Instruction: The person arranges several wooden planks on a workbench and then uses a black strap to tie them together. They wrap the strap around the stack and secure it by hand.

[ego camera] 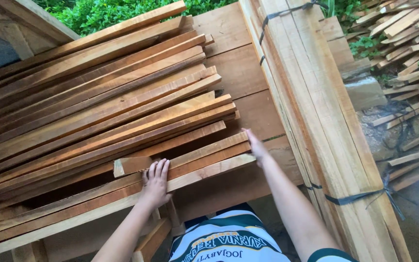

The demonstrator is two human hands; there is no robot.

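Slat pile (98,111) left of strapped bundle (316,106).

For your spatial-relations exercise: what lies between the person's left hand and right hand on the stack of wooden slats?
In the head view, only slat ends lie between the left hand, flat on the stack, and the right hand pressing against their cut ends.

Bare bench boards (241,73) lie open between the fanned stack of reddish slats (98,111) and the strapped bundle of pale planks (316,97): a clear lane running away from the body. Slat ends jut unevenly into it. The bundle walls off the right side, its black strap (350,198) standing proud. Left hand (155,183) lies flat on the nearest slats; right hand (257,147) presses their ends. Loose offcuts (413,53) litter the ground beyond the bundle.
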